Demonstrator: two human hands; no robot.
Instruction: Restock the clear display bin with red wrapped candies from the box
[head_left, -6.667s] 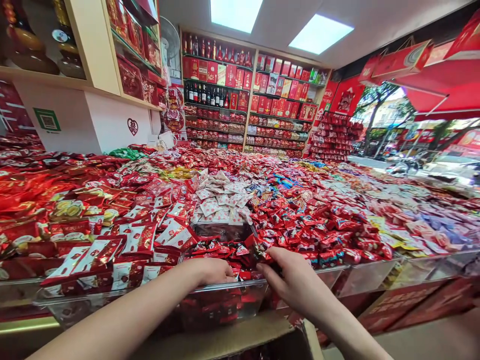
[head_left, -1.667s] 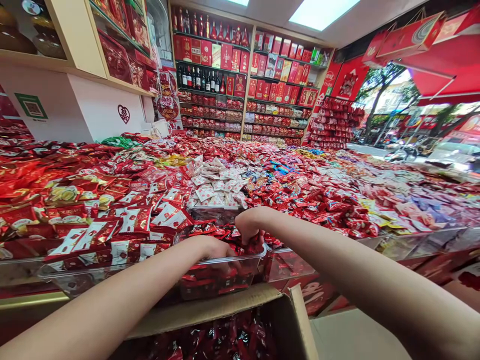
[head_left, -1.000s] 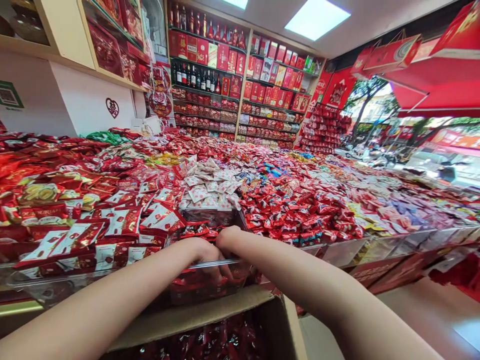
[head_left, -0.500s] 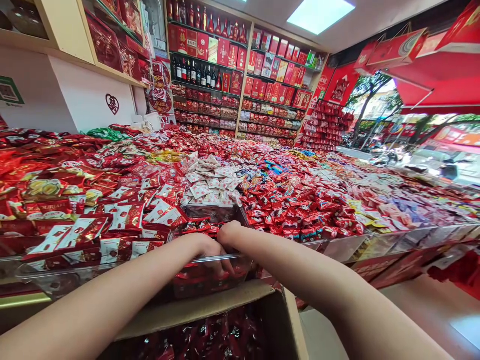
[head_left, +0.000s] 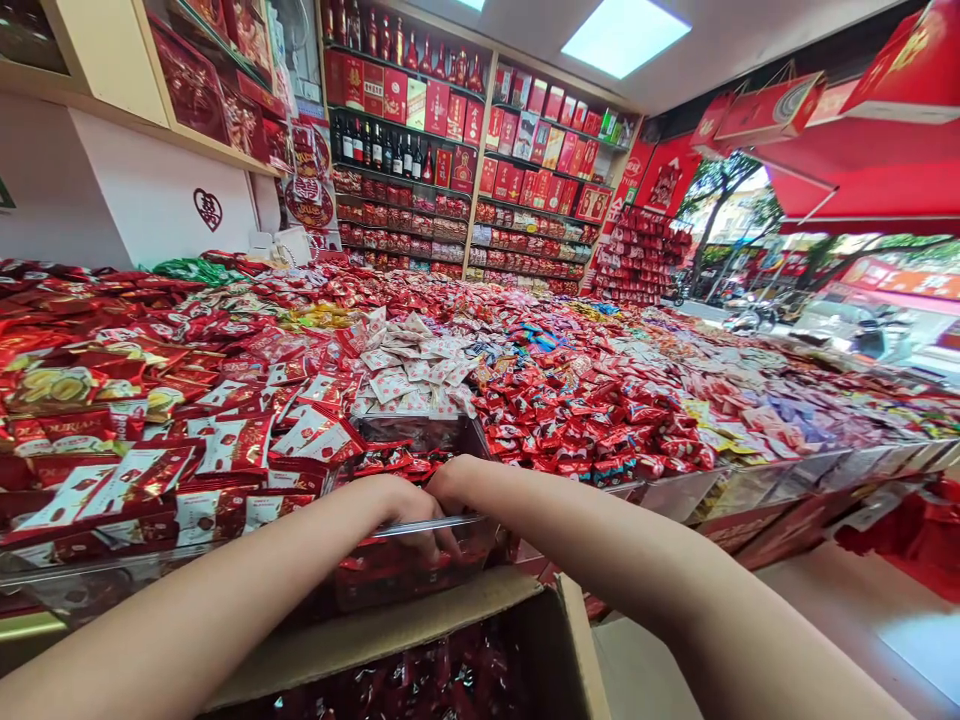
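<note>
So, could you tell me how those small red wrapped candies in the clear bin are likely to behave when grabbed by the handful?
The red wrapped candies look small and glossy, so they are probably light and slippery, and a few may slide out of a handful. They lie loose in the clear bin, so pushing likely shifts the heap. Both the left hand and right hand reach in there.

A clear bin is sitting at the surface's front edge, a cardboard box lying before it; shelves are standing behind, seemingly against the wall.
</note>
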